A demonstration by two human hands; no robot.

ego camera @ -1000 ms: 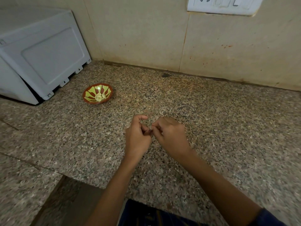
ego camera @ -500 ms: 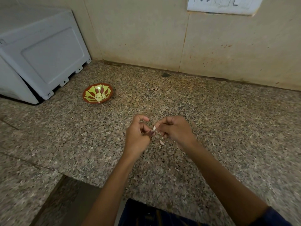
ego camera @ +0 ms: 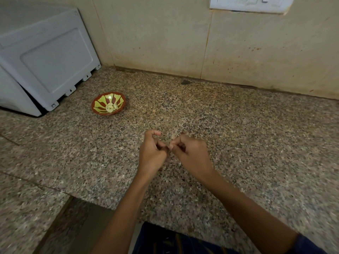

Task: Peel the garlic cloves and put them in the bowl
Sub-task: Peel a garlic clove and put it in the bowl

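Note:
A small red bowl [ego camera: 95, 107] with a yellow-green pattern stands on the granite counter at the left, with pale peeled garlic cloves [ego camera: 110, 106] inside. My left hand [ego camera: 152, 153] and my right hand [ego camera: 190, 154] meet above the middle of the counter, fingers curled, fingertips pinched together around a garlic clove that the fingers hide almost wholly.
A white appliance [ego camera: 45, 59] fills the back left corner, close to the bowl. The tiled wall [ego camera: 183, 43] runs behind the granite counter [ego camera: 256, 134], with a switch plate [ego camera: 247, 4] at the top. The counter's front edge lies near my body, with a step down at the left.
Half a second ago my hands were slightly apart with a pale bit of peel showing between them and a scrap below; now the fingertips are pressed together again and the peel is out of sight.

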